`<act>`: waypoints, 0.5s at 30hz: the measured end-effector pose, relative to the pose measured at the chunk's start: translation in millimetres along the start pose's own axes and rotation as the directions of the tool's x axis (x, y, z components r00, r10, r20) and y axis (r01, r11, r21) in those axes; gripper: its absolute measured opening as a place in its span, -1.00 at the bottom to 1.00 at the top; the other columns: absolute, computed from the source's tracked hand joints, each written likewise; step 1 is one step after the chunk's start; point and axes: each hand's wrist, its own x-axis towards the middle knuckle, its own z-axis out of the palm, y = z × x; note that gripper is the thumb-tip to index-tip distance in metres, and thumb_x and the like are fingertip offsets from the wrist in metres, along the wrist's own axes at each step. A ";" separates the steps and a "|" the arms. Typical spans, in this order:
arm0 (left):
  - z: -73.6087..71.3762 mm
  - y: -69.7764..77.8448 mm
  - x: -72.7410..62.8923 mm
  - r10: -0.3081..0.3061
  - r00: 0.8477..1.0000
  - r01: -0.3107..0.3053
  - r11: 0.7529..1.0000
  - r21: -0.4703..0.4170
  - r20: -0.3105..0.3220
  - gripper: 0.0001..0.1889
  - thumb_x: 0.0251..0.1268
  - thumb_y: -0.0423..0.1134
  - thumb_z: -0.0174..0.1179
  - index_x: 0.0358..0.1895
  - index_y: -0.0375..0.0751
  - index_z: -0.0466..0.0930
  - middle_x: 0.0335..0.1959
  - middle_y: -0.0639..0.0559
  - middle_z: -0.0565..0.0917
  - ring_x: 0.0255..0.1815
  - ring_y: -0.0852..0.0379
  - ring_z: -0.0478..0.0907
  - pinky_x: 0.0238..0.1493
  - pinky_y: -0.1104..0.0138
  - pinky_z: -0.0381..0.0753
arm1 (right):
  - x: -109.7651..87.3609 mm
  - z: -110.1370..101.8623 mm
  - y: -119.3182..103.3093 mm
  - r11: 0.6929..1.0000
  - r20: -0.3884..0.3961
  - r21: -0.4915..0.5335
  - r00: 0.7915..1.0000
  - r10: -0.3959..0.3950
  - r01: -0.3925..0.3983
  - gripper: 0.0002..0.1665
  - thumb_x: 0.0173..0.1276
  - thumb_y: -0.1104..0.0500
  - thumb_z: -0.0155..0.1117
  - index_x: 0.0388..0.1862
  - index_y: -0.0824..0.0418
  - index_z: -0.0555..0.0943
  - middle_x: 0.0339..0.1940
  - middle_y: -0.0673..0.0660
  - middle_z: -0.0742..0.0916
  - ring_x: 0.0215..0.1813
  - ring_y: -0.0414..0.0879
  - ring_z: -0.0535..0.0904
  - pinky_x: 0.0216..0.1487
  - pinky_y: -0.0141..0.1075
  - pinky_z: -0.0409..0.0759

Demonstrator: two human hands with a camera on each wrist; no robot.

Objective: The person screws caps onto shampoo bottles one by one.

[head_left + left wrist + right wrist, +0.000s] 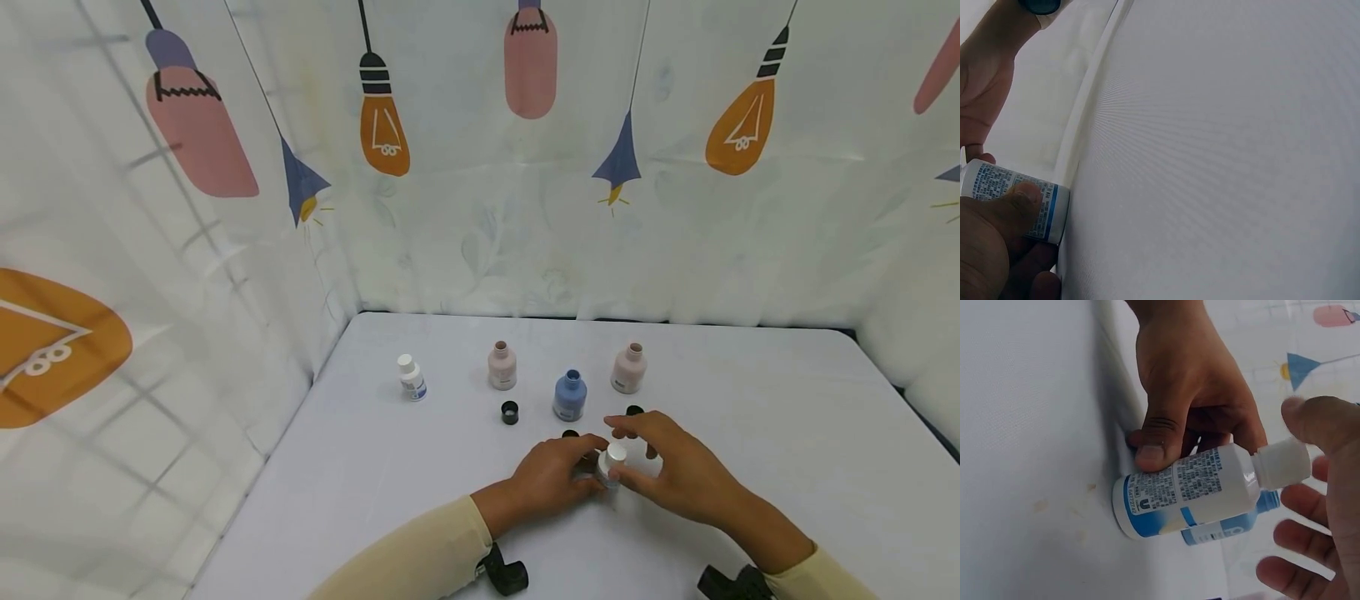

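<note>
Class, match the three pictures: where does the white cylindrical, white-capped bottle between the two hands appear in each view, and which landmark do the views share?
Head: the white cylindrical, white-capped bottle is right of centre, in the lower half.
Left wrist: the bottle is at the left edge, below mid-height.
Right wrist: the bottle is slightly right of centre, below mid-height.
Shared landmark: the left hand, gripping the bottle's body.
</note>
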 end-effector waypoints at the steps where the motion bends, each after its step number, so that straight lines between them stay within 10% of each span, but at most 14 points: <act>1: 0.1 0.0 -0.2 0.001 1.000 -0.001 1.000 0.004 -0.002 -0.46 0.30 -0.09 0.45 0.31 -0.01 0.51 0.10 0.22 0.72 0.08 0.43 0.60 0.11 0.43 0.54 | -0.7 -0.1 1.4 1.000 0.005 0.012 1.000 -0.017 0.017 -0.33 0.20 0.08 0.63 0.29 -0.06 0.60 0.05 -0.19 0.64 -0.15 -0.29 0.48 -0.29 -0.39 0.55; 6: 1.3 0.3 -0.8 -0.010 1.000 0.010 1.000 0.016 -0.003 -0.43 0.29 -0.09 0.46 0.33 -0.02 0.50 0.13 0.22 0.70 0.10 0.43 0.59 0.13 0.41 0.54 | -0.7 -0.8 3.4 0.996 0.003 0.019 0.996 -0.092 0.091 -0.47 0.25 0.22 0.57 0.17 -0.10 0.66 0.03 -0.21 0.65 -0.05 -0.30 0.53 -0.22 -0.38 0.59; 15: 2.2 -1.2 0.8 -0.014 1.000 0.015 1.000 -0.007 0.013 -0.47 0.30 -0.07 0.45 0.30 0.01 0.52 0.08 0.25 0.72 0.06 0.48 0.59 0.11 0.43 0.54 | 3.3 1.2 -2.0 0.999 -0.007 -0.019 0.999 0.037 -0.038 -0.61 0.14 0.09 0.66 -0.10 -0.14 0.67 -0.20 -0.27 0.60 -0.19 -0.26 0.54 -0.26 -0.32 0.56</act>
